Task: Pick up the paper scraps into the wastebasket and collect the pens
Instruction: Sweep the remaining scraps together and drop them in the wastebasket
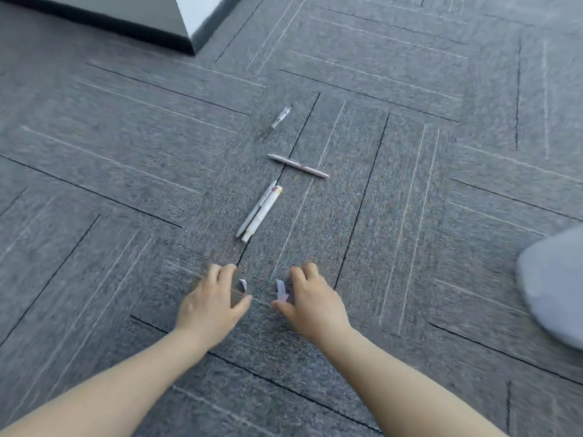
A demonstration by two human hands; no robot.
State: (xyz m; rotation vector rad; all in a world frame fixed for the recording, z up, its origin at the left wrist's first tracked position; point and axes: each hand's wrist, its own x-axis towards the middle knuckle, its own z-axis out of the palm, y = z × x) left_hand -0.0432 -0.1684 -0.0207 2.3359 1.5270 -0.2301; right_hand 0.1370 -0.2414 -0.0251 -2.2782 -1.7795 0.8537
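Both hands are low over the grey carpet. A small white paper scrap (243, 284) sits between the fingers and thumb of my left hand (212, 302), which curls around it. A second, longer scrap (281, 290) lies right beside the fingers of my right hand (310, 302); the blur hides whether either hand grips its scrap. Beyond the hands lie two white pens side by side (259, 212), a pinkish pen (298, 166) lying crosswise, and a clear pen (280, 118) farthest away. No wastebasket is in view.
A white wall corner with a dark baseboard (132, 29) stands at the top left. A pale grey rounded object (555, 285) intrudes at the right edge. Carpet tiles surround the pens.
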